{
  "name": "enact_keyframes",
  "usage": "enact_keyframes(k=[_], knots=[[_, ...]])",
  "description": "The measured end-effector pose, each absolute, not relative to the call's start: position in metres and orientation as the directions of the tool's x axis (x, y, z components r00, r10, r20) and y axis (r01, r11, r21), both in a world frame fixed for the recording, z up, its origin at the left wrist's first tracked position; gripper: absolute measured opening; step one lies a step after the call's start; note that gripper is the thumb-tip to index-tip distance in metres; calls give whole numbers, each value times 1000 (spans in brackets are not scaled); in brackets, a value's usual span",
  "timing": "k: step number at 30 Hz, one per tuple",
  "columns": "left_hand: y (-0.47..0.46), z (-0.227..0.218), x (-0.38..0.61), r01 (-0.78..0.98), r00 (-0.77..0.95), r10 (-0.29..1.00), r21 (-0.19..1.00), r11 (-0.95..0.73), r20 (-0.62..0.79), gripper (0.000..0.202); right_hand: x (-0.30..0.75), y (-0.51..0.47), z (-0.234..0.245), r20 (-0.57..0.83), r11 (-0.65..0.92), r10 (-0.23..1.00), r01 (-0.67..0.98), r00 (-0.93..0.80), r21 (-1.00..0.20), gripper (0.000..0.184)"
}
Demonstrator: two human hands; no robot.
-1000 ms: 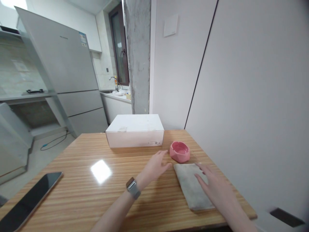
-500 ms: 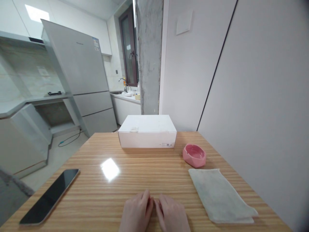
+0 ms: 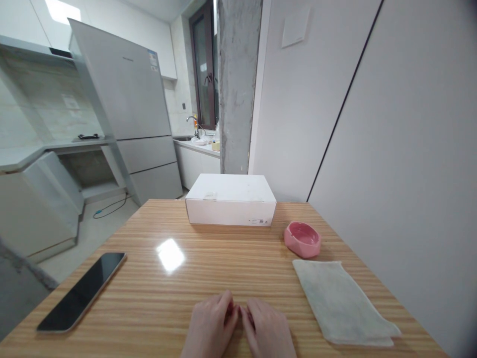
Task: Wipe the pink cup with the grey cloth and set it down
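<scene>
My left hand (image 3: 211, 322) and my right hand (image 3: 266, 324) rest side by side on the wooden table (image 3: 149, 288) at its near edge. Both are closed, with the fingers curled under and the thumb tips almost meeting. Nothing shows in either one, though the curled fingertips are largely hidden. To the right of my right hand lies a folded pale grey-green cloth (image 3: 341, 301). Beyond the cloth sits a pink faceted ashtray (image 3: 302, 240). A dark-screened smartphone (image 3: 82, 293) lies far to the left of my left hand.
A closed white box (image 3: 231, 211) stands at the table's far edge. A white wall panel (image 3: 395, 164) runs along the right side. Behind are a concrete pillar (image 3: 238, 89), a grey refrigerator (image 3: 122, 89) and a kitchen counter with a tap (image 3: 195, 124).
The view has shifted slightly, so the room and table things appear a little further right. Both hands stay in the same place on the table.
</scene>
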State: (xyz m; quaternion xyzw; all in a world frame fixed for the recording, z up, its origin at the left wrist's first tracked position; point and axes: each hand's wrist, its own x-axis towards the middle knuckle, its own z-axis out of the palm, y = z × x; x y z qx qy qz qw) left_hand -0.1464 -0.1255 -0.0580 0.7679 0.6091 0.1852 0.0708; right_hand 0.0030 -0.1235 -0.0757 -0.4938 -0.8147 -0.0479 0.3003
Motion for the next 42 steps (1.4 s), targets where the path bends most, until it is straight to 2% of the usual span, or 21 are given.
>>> enact_keyframes(k=[9, 18, 25, 31, 42], knots=[[-126, -57, -147, 915, 199, 963, 319, -248, 180, 18, 1, -124, -72, 515, 489, 794, 842, -322, -227, 46], [-127, -51, -147, 914, 224, 959, 303, -268, 172, 22, 3, -125, -79, 497, 464, 795, 877, -349, -127, 35], [-127, -55, -147, 917, 220, 959, 298, -267, 181, 20, 4, -124, -79, 495, 469, 792, 875, -358, -119, 37], [-126, -53, -147, 916, 218, 957, 297, -268, 191, 20, 5, -124, -81, 468, 472, 805, 871, -364, -134, 32], [-127, -54, -147, 915, 215, 956, 301, -268, 198, 21, 5, -123, -79, 530, 484, 773, 864, -347, -140, 34]])
